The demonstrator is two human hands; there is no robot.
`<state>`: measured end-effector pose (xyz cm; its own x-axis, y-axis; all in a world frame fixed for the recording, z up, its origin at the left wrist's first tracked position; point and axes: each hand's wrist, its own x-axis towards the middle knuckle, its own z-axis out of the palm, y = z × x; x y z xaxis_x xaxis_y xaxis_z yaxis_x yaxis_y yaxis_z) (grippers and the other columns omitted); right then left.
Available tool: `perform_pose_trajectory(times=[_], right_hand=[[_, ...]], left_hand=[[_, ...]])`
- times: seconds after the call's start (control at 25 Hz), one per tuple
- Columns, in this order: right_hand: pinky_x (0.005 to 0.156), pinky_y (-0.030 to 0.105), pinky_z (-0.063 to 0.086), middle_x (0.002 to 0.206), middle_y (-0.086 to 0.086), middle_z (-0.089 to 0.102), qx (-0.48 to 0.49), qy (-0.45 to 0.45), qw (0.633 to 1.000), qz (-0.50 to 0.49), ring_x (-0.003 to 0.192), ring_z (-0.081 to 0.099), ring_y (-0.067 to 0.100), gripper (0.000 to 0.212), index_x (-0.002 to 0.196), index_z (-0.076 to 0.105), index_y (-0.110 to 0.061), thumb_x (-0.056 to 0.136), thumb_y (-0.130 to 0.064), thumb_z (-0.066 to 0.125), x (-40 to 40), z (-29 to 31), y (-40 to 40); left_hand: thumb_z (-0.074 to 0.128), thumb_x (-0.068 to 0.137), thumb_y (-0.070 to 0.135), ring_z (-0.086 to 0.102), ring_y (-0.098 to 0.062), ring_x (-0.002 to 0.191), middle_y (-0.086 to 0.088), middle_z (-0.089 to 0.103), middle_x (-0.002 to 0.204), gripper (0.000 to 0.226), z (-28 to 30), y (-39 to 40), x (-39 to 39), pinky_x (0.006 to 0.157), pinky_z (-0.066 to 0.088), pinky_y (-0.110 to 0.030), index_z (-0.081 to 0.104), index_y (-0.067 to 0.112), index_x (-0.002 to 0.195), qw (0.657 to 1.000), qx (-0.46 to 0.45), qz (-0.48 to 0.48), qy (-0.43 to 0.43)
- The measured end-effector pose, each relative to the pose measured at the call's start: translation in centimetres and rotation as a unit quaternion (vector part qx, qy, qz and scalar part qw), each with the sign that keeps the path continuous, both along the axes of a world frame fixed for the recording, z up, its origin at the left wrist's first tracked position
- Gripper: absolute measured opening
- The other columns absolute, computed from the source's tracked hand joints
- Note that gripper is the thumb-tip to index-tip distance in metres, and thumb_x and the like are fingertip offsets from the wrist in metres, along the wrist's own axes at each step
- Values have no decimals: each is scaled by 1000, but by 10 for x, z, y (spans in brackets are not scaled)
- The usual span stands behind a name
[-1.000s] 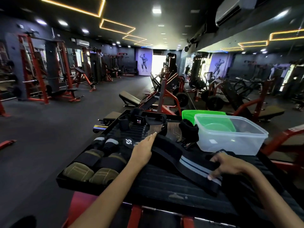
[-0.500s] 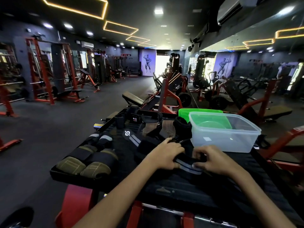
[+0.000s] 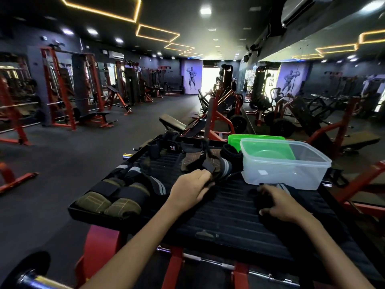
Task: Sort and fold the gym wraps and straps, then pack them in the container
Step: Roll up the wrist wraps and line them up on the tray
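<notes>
Black ribbed rubber over the table (image 3: 218, 217), its near edge carried on red steel legs. Toward the right edge, the right hand (image 3: 279, 204), fingers curled down onto a dark folded wrap (image 3: 280, 187); black on black there, hard to tell how firm the grip or where the wrap ends. Mid-table, the left hand (image 3: 191, 189) pinching a black strap (image 3: 210, 170) joined to a grey-striped wrap (image 3: 226, 168). At the near left corner, rolled olive and black wraps (image 3: 112, 195) packed side by side. Beyond, at the far right corner, a clear plastic container (image 3: 285, 163), open, with a green lid (image 3: 256, 139) behind it, partly hidden. Along the far edge, a tangle of dark straps (image 3: 173, 146), pieces not separable.
</notes>
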<state>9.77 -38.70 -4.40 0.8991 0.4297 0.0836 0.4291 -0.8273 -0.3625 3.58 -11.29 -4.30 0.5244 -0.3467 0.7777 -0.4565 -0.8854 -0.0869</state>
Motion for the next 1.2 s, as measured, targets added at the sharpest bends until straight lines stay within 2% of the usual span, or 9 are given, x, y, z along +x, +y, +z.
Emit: perform_pose_trajectory(times=[0.12, 0.28, 0.48, 0.56, 0.64, 0.84, 1.0, 1.08, 1.2], right_hand=[[103, 29, 33, 133, -8, 40, 268, 98, 956, 64, 125, 38, 8, 111, 142, 26, -28, 52, -29, 91, -13, 12, 13], [80, 29, 55, 112, 9, 68, 518, 250, 803, 156, 101, 66, 21, 106, 128, 48, -25, 33, -25, 95, -28, 35, 34], [72, 24, 55, 88, 10, 74, 503, 116, 843, 154, 81, 69, 19, 54, 95, 74, -20, 45, -25, 91, -45, 50, 33], [71, 22, 54, 83, 9, 73, 485, 108, 850, 177, 77, 68, 17, 54, 103, 70, -22, 54, -6, 85, -57, 54, 35], [72, 19, 52, 77, 9, 71, 416, 140, 876, 199, 74, 66, 14, 68, 114, 63, -24, 58, 9, 79, -66, 54, 37], [71, 22, 49, 71, 6, 71, 248, 197, 920, 230, 69, 64, 11, 21, 82, 75, -15, 69, 0, 79, -73, 30, 49], [71, 29, 50, 70, -1, 70, 213, 131, 950, 190, 69, 63, 7, 20, 72, 69, -28, 78, -9, 71, -77, -7, 76], [71, 24, 47, 71, -7, 64, 215, 111, 953, 183, 70, 58, 2, 23, 78, 62, -31, 85, -10, 62, -83, -16, 87], [68, 17, 38, 73, -11, 51, 251, 117, 942, 190, 70, 49, 1, 14, 91, 54, -22, 92, -8, 52, -88, -21, 101]], left_hand=[[51, 90, 23, 49, -19, 70, -9, 58, 74, 15, -5, -16, 3, 58, 40, -28, 45, 10, 85, 997, -25, -69, -14], [50, 86, 12, 45, -23, 85, -22, 60, 88, 13, -11, -40, 1, 72, 40, -30, 45, 5, 97, 982, -34, -172, 75], [45, 86, 27, 57, -34, 100, -17, 64, 108, 34, -12, -13, 10, 86, 47, -35, 56, 10, 113, 984, -17, 29, 172], [50, 90, 22, 56, -34, 107, -14, 60, 118, 34, -1, -3, 10, 88, 47, -40, 53, 13, 122, 945, -52, 146, 287], [53, 89, 23, 57, -33, 107, -11, 57, 121, 41, 2, 4, 13, 82, 48, -41, 47, 19, 129, 910, 66, 226, 342], [49, 83, -4, 51, -29, 119, -11, 52, 129, 45, -11, 33, 21, 97, 43, -36, 58, 13, 124, 904, -32, 167, 392], [42, 83, -14, 28, -27, 138, -7, 21, 154, 72, -2, 56, 7, 107, 34, -34, 32, 20, 145, 856, -61, 144, 493], [40, 85, -10, 37, -23, 133, -3, 28, 151, 70, 4, 55, -17, 102, 40, -37, 32, 25, 144, 871, -105, 145, 457], [54, 89, 7, 57, -1, 101, 8, 62, 115, 33, 7, 27, -78, 90, 44, -16, 61, 21, 118, 923, -308, 68, 220]])
